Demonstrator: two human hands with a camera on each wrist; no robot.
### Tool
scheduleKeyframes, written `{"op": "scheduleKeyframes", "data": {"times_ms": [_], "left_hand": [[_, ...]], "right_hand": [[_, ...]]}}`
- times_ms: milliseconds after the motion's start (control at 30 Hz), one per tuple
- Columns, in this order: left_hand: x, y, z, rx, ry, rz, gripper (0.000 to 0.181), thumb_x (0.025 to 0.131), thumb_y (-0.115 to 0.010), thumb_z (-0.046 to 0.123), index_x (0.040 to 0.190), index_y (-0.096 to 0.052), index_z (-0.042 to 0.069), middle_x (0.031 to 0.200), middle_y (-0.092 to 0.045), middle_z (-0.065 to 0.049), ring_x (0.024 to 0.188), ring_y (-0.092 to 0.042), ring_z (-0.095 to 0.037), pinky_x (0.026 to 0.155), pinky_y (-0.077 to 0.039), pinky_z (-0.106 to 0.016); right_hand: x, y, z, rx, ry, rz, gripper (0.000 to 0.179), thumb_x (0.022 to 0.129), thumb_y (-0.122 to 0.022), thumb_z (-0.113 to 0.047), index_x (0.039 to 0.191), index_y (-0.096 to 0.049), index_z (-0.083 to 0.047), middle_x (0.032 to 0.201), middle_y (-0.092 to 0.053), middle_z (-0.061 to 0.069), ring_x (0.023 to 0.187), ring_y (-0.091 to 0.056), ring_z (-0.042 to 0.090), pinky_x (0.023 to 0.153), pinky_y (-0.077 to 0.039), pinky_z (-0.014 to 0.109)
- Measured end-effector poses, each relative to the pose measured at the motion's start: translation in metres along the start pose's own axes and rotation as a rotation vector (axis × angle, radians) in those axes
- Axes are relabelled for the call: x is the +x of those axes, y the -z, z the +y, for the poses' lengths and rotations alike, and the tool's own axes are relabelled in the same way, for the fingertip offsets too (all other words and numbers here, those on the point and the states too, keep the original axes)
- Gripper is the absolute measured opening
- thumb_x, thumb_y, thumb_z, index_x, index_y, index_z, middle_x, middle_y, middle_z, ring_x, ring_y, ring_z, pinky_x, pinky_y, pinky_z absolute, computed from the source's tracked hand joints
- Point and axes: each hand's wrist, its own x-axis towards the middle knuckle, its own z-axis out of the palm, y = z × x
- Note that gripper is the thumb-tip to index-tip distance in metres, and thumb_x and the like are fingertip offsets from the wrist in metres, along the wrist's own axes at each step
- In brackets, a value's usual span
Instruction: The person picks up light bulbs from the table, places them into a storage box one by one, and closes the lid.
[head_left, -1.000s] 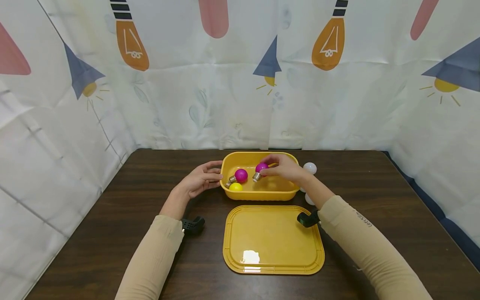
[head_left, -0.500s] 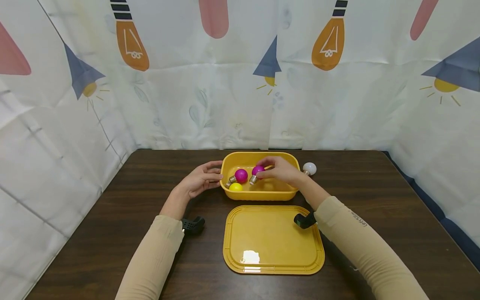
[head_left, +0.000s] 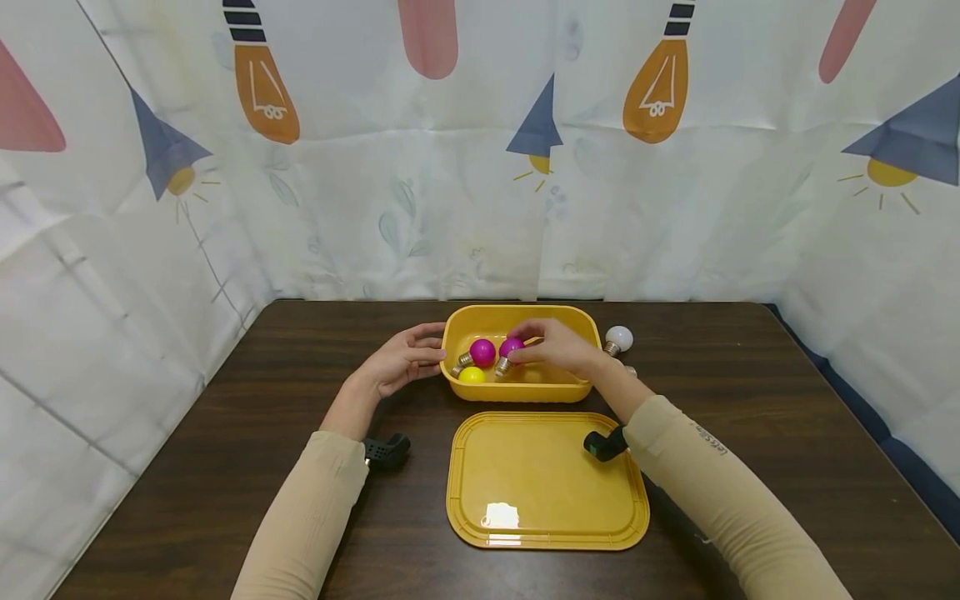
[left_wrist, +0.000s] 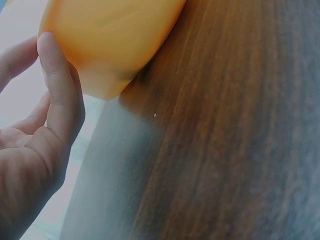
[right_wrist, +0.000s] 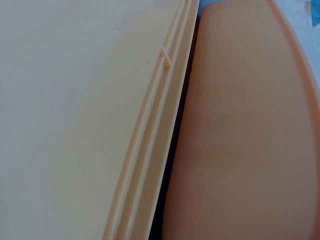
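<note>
In the head view, a yellow plastic box (head_left: 521,392) stands near the table's far edge. My right hand (head_left: 562,348) reaches into it and pinches a magenta light bulb (head_left: 511,345) by the globe, its metal screw base pointing down. Left of that bulb lie a second magenta bulb (head_left: 482,352) and a yellow bulb (head_left: 472,376). The left hand (head_left: 397,360) touches the box's left end, fingers extended. In the left wrist view, thumb and fingertip meet the box wall (left_wrist: 115,40). The right wrist view shows only the box's side (right_wrist: 245,120) and a ridged rim, without the hand.
A yellow rectangular tray (head_left: 547,483) lies directly in front of the box on the dark wooden table (head_left: 187,467). Right of the box is a white bulb (head_left: 618,337), with another pale bulb (head_left: 631,371) mostly hidden by the right arm. A printed curtain (head_left: 465,217) hangs behind the table.
My right hand has moved left and lower within the box, bringing the magenta bulb beside the other magenta one. The left hand has stayed at the box's end.
</note>
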Motion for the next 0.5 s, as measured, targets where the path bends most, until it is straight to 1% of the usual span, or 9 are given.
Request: {"op": "scheduleKeyframes", "data": {"times_ms": [167, 500], "left_hand": [[-0.0002, -0.0004, -0.0001, 0.002, -0.001, 0.003, 0.063, 0.101, -0.061, -0.001, 0.158, -0.033, 0.005, 0.136, -0.055, -0.026, 0.093, -0.069, -0.019, 0.089, -0.059, -0.033], [-0.0007, -0.0008, -0.0001, -0.002, -0.004, 0.003, 0.063, 0.101, -0.061, -0.001, 0.158, -0.033, 0.004, 0.132, -0.057, -0.024, 0.09, -0.069, -0.018, 0.088, -0.059, -0.033]], "right_hand": [[-0.0002, -0.0041, -0.0032, -0.006, -0.004, -0.005, 0.038, 0.092, -0.078, -0.015, 0.125, -0.067, -0.001, 0.124, -0.064, 0.014, 0.12, -0.055, 0.032, 0.107, -0.043, 0.045], [0.0053, -0.0085, 0.0003, -0.023, -0.012, -0.004, 0.039, 0.092, -0.079, -0.018, 0.125, -0.067, -0.001, 0.122, -0.065, 0.013, 0.118, -0.055, 0.032, 0.108, -0.042, 0.046]]}}
